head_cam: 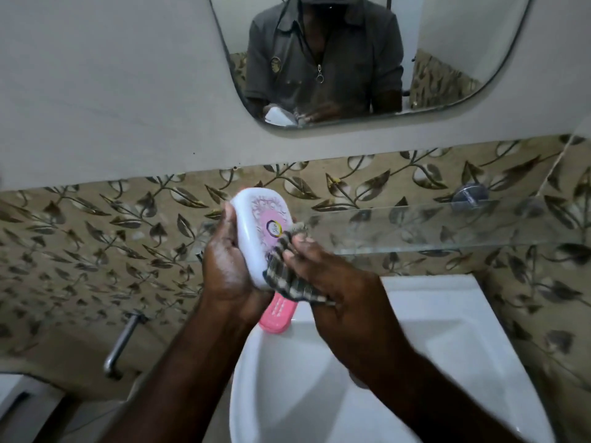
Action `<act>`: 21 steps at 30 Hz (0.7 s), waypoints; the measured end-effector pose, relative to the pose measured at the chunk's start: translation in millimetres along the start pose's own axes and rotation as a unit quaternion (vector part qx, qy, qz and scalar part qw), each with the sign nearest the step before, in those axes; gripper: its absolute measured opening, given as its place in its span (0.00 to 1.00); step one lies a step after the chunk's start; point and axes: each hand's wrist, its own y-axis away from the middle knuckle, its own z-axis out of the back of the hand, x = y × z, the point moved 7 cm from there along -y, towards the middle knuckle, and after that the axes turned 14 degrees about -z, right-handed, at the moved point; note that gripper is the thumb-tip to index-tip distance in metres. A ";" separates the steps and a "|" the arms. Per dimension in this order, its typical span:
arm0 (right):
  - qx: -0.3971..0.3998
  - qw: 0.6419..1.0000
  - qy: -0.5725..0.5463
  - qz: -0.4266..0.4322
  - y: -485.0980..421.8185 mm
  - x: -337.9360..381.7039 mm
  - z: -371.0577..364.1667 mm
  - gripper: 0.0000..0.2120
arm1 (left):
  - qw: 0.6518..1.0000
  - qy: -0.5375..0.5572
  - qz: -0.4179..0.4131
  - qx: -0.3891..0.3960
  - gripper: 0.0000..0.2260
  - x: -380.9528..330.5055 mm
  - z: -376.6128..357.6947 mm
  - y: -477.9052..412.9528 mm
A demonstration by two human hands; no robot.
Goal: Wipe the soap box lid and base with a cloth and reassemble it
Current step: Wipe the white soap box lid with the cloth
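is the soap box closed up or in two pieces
Apart: the left hand holds the white lid alone; the pink base shows separately below it.

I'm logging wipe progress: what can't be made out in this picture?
- Head view: pink base, mostly hidden behind the left hand and checked cloth; its support is unclear.
- Head view: white lid, inner side faces away; its logo is too small to read.
- Head view: sink, near rim cut off by the bottom edge.

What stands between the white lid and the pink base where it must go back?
Only the checked cloth, held by the right hand, hangs between the lid in the left hand and the pink base below.
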 end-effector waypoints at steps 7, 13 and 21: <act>0.013 0.994 0.050 0.100 -10.3 26.6 8.8 0.24 | 0.997 0.029 0.069 -0.007 0.29 22.7 -4.1 5.7; -0.040 0.998 -0.036 0.013 -38.4 5.4 32.5 0.26 | 0.997 0.042 0.017 0.056 0.22 35.4 -24.2 9.5; -0.112 0.913 -0.264 -0.291 -21.0 -102.2 62.4 0.19 | 0.984 -0.137 0.064 0.089 0.20 58.1 -45.2 -5.5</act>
